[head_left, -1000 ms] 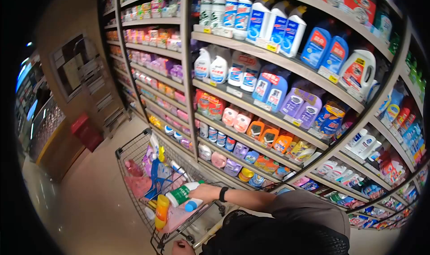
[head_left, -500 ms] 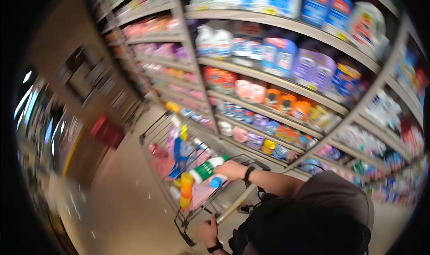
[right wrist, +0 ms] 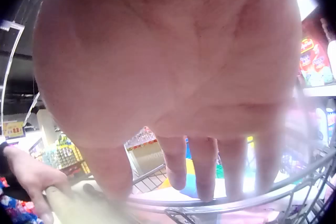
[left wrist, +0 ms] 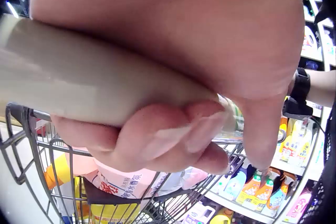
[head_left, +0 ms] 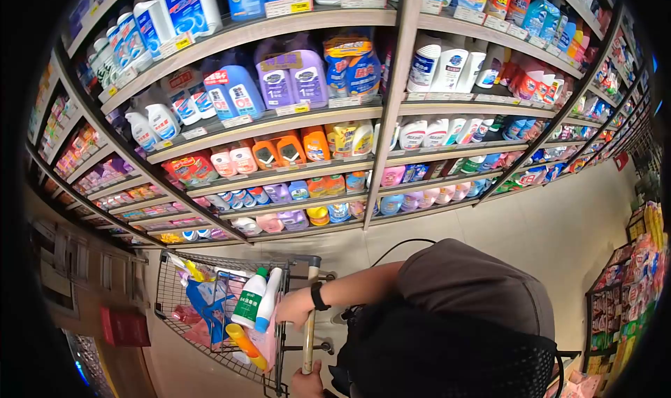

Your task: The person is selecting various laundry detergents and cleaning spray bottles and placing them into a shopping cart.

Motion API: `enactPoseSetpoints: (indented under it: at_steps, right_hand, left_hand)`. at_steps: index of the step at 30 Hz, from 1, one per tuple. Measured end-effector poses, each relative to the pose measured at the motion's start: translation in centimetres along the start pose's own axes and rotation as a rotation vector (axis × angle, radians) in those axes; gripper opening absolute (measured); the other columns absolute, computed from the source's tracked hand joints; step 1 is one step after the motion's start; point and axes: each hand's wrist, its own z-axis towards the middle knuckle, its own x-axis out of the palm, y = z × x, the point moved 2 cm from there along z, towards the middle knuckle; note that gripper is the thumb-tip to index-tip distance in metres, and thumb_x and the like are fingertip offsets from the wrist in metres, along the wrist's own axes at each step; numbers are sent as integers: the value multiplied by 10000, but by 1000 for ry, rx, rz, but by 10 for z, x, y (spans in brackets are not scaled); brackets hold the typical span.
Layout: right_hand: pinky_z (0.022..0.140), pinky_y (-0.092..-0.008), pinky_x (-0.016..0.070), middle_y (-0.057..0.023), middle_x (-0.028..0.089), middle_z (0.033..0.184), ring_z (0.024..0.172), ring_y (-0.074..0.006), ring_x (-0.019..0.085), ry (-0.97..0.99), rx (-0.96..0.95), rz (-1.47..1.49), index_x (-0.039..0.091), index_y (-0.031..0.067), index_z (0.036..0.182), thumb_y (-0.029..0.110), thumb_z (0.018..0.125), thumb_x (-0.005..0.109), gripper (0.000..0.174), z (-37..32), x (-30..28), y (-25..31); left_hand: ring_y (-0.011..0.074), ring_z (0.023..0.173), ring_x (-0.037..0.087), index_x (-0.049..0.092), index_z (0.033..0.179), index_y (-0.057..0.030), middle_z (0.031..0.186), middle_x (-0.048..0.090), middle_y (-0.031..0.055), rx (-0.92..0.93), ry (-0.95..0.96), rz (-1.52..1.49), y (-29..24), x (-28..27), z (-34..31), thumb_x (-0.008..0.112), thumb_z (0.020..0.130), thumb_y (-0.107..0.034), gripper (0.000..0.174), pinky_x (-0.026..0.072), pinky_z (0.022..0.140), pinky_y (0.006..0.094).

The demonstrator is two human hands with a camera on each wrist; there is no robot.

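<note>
My left hand (head_left: 306, 382) grips the pale handle (head_left: 309, 335) of a shopping cart; in the left wrist view its fingers (left wrist: 157, 134) curl round the handle. My right hand (head_left: 295, 308) is over the cart's near edge with nothing in its grasp. Its straight, spread fingers (right wrist: 202, 166) point down in the right wrist view. Just beyond it, in the cart (head_left: 162, 307), lie a white bottle with a green label and green cap (head_left: 249, 300), a slim white bottle with a blue cap (head_left: 268, 300) and a yellow-orange bottle (head_left: 246, 346).
Deeper in the cart are a blue item (head_left: 203, 300) and pink packages (head_left: 213, 328). Shelves (head_left: 335, 115) of cleaning bottles run along the far side. A red box (head_left: 124, 327) stands on the floor at left, and a stocked display (head_left: 622, 293) at right.
The view has swung right along the shelves. My right hand has let go of the green-labelled bottle, which now lies in the cart. My left hand has come onto the handle.
</note>
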Motion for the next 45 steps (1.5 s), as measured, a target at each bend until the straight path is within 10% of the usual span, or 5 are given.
enactPoseSetpoints:
  at_steps: [4, 5, 9, 14, 45]
  right_hand:
    - [762, -488, 534, -154, 722, 793, 804, -383, 703, -180, 24, -49, 743, 79, 929, 606, 841, 702, 536, -89, 7, -17]
    - [728, -487, 511, -143, 697, 715, 736, -381, 688, -288, -59, -169, 723, 73, 880, 626, 877, 659, 556, -103, 14, -14]
    - [569, -473, 488, -143, 632, 563, 561, -366, 634, -323, 58, -194, 719, 100, 635, 723, 928, 480, 729, -109, 69, 13]
    - [788, -472, 513, -149, 707, 690, 725, -340, 710, -255, 93, -223, 748, 83, 721, 676, 991, 435, 723, -195, 85, 57]
    - [762, -499, 524, -179, 726, 836, 834, -367, 704, -82, 370, 51, 721, 69, 955, 316, 913, 702, 252, -536, 221, 186]
  left_hand:
    - [431, 1076, 709, 702, 1337, -124, 1139, 735, 261, -87, -3, 115, -22, 3, -19, 612, 845, -778, 824, 542, 907, 556]
    - [448, 708, 694, 790, 902, -12, 750, 696, 263, -88, -289, 9, -33, 18, -21, 761, 823, -563, 558, 521, 646, 537]
    - [454, 661, 653, 684, 770, -11, 720, 643, 261, -68, -487, 21, -22, 51, -72, 787, 775, -518, 517, 483, 571, 511]
    - [436, 756, 689, 731, 776, -72, 760, 694, 216, -145, -448, 16, -42, 92, -154, 759, 749, -469, 399, 540, 650, 521]
    - [328, 678, 702, 733, 790, -119, 701, 710, 118, -18, -405, -45, -101, 317, -473, 797, 720, -419, 314, 551, 741, 437]
